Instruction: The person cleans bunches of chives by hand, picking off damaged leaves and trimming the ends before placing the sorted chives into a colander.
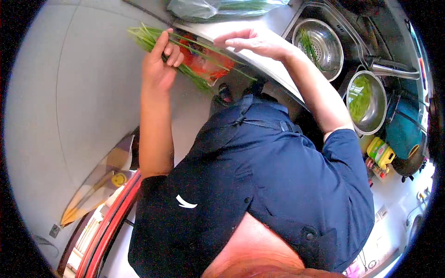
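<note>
A bunch of long thin chives (147, 37) is in my left hand (163, 58), whose fingers curl around the stalks. Several stalks trail out to the right, over a red-lined bin (204, 60) below. My right hand (252, 42) reaches over the white counter edge (273, 69) with its fingers stretched out and a gap between them. Nothing shows in it. A clear plastic bag (227, 8) with more greens lies on the counter beyond the hands.
In the sink to the right, a steel colander (336, 55) holds some green stalks. Nearer stands a steel bowl (381, 104) with green leaves, by the faucet (394, 69). A yellow bottle (381, 153) and a dark pan (410, 162) are further right. A red-edged rack (109, 231) is at lower left.
</note>
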